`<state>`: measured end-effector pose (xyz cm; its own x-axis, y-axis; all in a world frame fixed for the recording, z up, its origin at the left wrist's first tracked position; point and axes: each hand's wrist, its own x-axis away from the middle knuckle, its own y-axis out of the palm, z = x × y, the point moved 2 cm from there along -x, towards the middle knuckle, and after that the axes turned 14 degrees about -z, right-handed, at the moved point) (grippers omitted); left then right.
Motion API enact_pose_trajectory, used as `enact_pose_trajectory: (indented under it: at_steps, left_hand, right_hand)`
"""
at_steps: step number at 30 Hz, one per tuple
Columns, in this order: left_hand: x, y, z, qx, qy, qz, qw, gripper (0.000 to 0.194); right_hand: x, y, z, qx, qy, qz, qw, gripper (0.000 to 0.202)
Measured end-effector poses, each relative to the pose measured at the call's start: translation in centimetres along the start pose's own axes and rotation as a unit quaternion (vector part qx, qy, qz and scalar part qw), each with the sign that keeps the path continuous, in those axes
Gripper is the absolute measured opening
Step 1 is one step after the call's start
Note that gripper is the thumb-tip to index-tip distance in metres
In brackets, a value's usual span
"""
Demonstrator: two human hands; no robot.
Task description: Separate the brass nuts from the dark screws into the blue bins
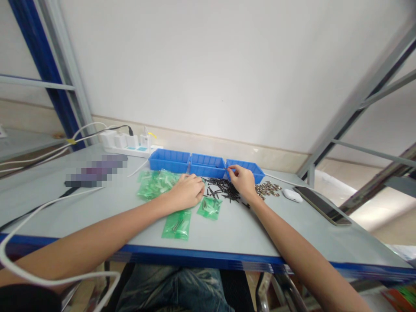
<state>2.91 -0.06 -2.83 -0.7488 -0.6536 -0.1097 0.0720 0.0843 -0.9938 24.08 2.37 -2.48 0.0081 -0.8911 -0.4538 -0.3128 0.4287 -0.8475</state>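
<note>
My left hand (187, 191) rests with curled fingers at the right side of a heap of green plastic bags (156, 184); what it holds, if anything, is hidden. My right hand (243, 180) is raised over a pile of black screws (222, 187), thumb and forefinger pinched at the front edge of the right blue bin (256, 173). Whatever is in that pinch is too small to make out. Two more green bags, one small (209, 209) and one longer (177, 225), lie nearer me with silvery screws inside. Shiny metal pieces (268, 189) are piled right of my right hand.
The middle blue bin (208, 167) and left blue bin (169, 160) stand in a row with the right one. A white earbud case (292, 195) and a phone (320, 206) lie at the right. A power strip (138, 151), cables and a blurred object (97, 171) occupy the left.
</note>
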Motion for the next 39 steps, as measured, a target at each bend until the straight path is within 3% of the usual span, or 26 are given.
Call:
enact_pose_trajectory:
  at_steps: [9,11,16,20,32,39]
  left_hand:
    - [-0.1,0.2,0.0,0.012,-0.011,0.008,1.0,0.022]
    - [-0.1,0.3,0.0,0.019,-0.011,0.01,1.0,0.022]
    - [-0.1,0.4,-0.1,0.029,-0.012,0.018,0.999,0.02]
    - [-0.1,0.3,-0.2,0.046,-0.016,0.018,0.999,0.015]
    - [-0.2,0.3,-0.3,0.073,-0.024,0.044,0.996,0.014]
    - [-0.1,0.1,-0.1,0.081,-0.025,0.028,0.996,0.015]
  right_hand:
    - [0.6,-0.6,-0.9,-0.036,-0.02,0.007,0.999,0.026]
    - [1.0,-0.8,-1.8,-0.056,-0.051,-0.022,0.997,0.024]
    - [2.7,-0.6,-4.8,-0.066,-0.189,-0.166,0.966,0.017]
    - [3.6,-0.1,-6.0,-0.025,-0.256,-0.199,0.946,0.011]
    - [3.5,-0.2,-5.9,-0.025,-0.243,-0.199,0.949,0.008]
    - [3.4,-0.7,-5.8,-0.03,-0.237,-0.188,0.952,0.013]
